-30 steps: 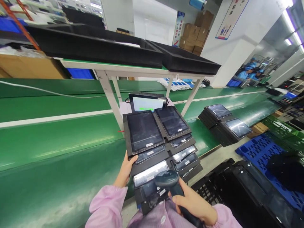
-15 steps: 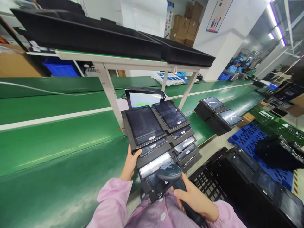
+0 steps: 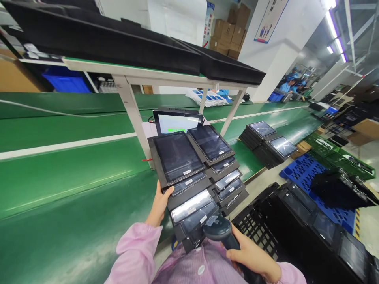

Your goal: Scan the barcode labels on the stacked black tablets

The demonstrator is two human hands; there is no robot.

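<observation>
My right hand [image 3: 248, 250] is wrapped round the handle of a dark barcode scanner [image 3: 217, 227], whose head lies over the nearest tablets. With thumb on top, my left hand [image 3: 160, 203] grips the left edge of a black tray [image 3: 175, 196] in a fanned, overlapping stack. Each tray carries dark glass tablets in two columns, such as the top left tablet [image 3: 177, 156] and the top right tablet [image 3: 209, 142]. Small white labels sit on their near edges. The lowest tablet [image 3: 199, 221] is partly covered by the scanner. Fingers under the tray are hidden.
A monitor [image 3: 177, 121] with a green bar stands behind the stack, beneath a white-legged shelf [image 3: 130, 98] bearing black trays. More stacked tablets [image 3: 282, 146] lie to the right on the green belt [image 3: 74, 157]. Black crates [image 3: 257, 225] and a blue pallet [image 3: 304, 169] are at lower right.
The scanner has moved right and toward me, uncovering the label on a near tablet. My left hand keeps its hold on the tray. The whole view has shifted slightly.
</observation>
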